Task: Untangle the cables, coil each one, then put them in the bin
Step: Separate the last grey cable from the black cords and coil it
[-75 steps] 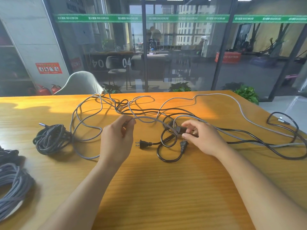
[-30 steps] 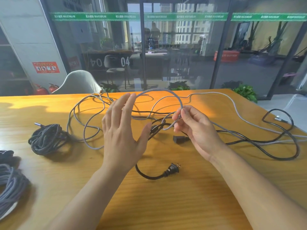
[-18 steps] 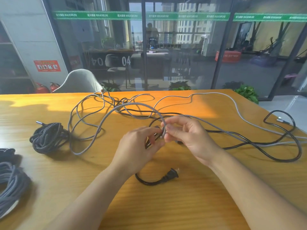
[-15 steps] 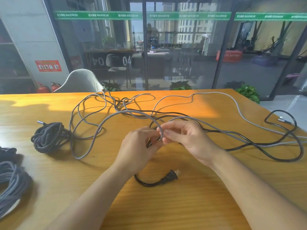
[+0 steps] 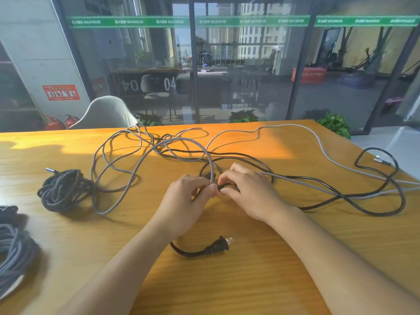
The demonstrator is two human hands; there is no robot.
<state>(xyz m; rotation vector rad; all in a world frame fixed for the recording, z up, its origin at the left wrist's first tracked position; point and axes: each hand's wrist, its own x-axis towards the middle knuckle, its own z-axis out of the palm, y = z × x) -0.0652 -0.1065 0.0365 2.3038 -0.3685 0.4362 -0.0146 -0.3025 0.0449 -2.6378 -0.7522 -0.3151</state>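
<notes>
A long grey braided cable [image 5: 145, 155] and a black power cord [image 5: 322, 178] lie tangled across the wooden table [image 5: 227, 280]. My left hand [image 5: 184, 201] pinches the grey cable where its raised loop comes down. My right hand [image 5: 252, 192] grips the black cord's connector end right beside it, fingertips nearly touching the left hand. The black cord's two-pin plug [image 5: 218, 245] lies on the table below my hands. A pale grey cable [image 5: 318, 144] runs off to the right edge.
A coiled black braided cable [image 5: 63, 189] sits at the left. Part of a coiled grey cable [image 5: 13, 253] lies at the left edge, with another dark coil [image 5: 6, 212] above it. No bin is in view. A chair [image 5: 106, 113] stands behind the table.
My hands came together from apart and sank toward the table. The raised grey loop dropped lower. My right hand moved from the grey cable to the black connector.
</notes>
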